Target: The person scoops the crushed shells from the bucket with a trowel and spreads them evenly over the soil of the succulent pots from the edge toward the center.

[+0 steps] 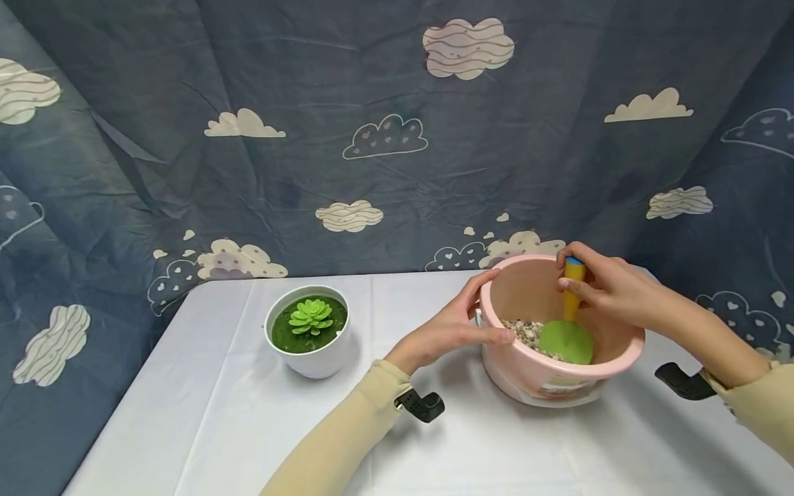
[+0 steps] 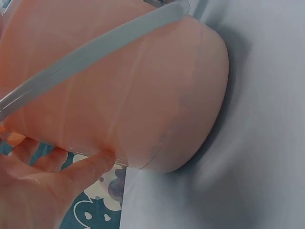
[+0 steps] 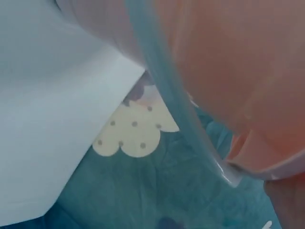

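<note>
Right hand (image 1: 611, 286) pinches the yellow-handled green scoop (image 1: 566, 342), blade at the gravel (image 1: 526, 332) inside the round pink bucket (image 1: 510, 372). Left hand (image 1: 448, 332) grips bucket rim, opposite side. White-clothed table (image 1: 236, 427); dark-blue cloud-print curtain (image 1: 298, 76) behind.

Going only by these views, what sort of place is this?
Probably a staged tabletop set-up: a cloud-print cloth hangs behind a white-covered table, which bears a potted plant and a pink bucket.

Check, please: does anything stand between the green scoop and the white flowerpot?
Yes. The left wall of the pink bucket and the left hand holding it stand between the green scoop, inside the bucket, and the flowerpot.
</note>
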`<state>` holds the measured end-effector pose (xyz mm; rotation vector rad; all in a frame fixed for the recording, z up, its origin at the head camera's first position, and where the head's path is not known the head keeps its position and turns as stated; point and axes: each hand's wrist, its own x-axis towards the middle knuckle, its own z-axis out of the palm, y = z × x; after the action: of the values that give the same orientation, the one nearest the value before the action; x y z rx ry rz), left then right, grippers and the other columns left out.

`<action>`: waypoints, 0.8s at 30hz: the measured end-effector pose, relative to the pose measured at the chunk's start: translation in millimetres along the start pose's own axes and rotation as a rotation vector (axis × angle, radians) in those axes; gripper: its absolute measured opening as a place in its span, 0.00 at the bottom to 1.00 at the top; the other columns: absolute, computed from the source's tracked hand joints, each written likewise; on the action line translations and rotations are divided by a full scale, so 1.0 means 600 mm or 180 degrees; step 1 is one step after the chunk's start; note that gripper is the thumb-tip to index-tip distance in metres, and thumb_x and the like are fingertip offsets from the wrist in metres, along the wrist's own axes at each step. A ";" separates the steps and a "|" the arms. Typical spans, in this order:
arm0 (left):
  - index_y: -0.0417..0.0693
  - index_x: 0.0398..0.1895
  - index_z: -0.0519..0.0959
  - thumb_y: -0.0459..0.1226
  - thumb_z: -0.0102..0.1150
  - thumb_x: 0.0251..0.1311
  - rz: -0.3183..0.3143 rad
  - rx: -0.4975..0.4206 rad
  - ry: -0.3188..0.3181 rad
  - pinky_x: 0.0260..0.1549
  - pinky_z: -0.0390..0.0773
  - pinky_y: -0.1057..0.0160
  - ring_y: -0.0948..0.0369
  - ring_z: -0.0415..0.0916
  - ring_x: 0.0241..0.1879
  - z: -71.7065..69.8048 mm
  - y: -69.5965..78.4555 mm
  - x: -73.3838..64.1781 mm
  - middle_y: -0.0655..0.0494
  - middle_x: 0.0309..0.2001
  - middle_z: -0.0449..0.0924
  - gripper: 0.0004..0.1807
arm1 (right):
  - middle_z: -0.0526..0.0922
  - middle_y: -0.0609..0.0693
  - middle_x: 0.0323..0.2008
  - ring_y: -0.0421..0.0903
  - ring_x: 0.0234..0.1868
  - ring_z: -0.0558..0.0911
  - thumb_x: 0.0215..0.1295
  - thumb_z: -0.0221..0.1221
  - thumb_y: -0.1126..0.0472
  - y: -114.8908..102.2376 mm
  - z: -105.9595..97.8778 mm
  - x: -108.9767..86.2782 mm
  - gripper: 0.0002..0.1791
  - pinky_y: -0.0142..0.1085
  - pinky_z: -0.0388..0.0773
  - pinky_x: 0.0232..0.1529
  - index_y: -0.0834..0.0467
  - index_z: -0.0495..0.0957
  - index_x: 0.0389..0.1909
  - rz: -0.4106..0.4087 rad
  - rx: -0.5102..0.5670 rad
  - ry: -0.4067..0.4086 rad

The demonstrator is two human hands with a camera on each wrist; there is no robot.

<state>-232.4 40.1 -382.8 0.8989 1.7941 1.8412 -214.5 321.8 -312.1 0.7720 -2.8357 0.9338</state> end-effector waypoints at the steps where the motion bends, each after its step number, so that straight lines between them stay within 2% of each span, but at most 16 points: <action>1: 0.69 0.76 0.54 0.36 0.70 0.54 -0.0001 -0.0005 0.0008 0.64 0.58 0.63 0.62 0.53 0.71 0.000 0.000 -0.001 0.73 0.73 0.52 0.49 | 0.77 0.56 0.39 0.54 0.39 0.83 0.66 0.61 0.68 0.000 0.001 0.001 0.17 0.37 0.84 0.28 0.59 0.67 0.51 0.0047 0.0061 -0.0028; 6: 0.68 0.76 0.55 0.35 0.71 0.53 0.0002 -0.0032 0.0013 0.64 0.57 0.64 0.61 0.52 0.72 0.001 -0.002 -0.001 0.74 0.72 0.52 0.49 | 0.78 0.57 0.40 0.57 0.41 0.82 0.67 0.60 0.68 0.001 0.002 0.002 0.17 0.39 0.84 0.28 0.59 0.66 0.52 0.0263 0.0202 -0.0056; 14: 0.67 0.75 0.56 0.33 0.70 0.53 0.0034 -0.0165 0.0039 0.64 0.58 0.62 0.59 0.52 0.72 0.002 -0.005 0.000 0.73 0.72 0.53 0.49 | 0.78 0.58 0.41 0.56 0.41 0.82 0.68 0.59 0.67 -0.006 0.004 -0.001 0.16 0.40 0.84 0.29 0.60 0.65 0.52 0.0336 0.0380 -0.0054; 24: 0.67 0.74 0.57 0.31 0.70 0.53 0.0017 -0.0263 0.0034 0.61 0.63 0.65 0.59 0.54 0.71 0.004 -0.007 0.001 0.73 0.72 0.53 0.48 | 0.76 0.59 0.41 0.58 0.42 0.81 0.70 0.58 0.64 -0.024 0.014 -0.006 0.17 0.42 0.84 0.29 0.62 0.63 0.52 0.0568 0.0501 -0.0107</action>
<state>-231.6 42.4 -386.8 0.8655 1.7099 1.9119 -203.7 309.0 -311.8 0.5586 -2.9260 1.1913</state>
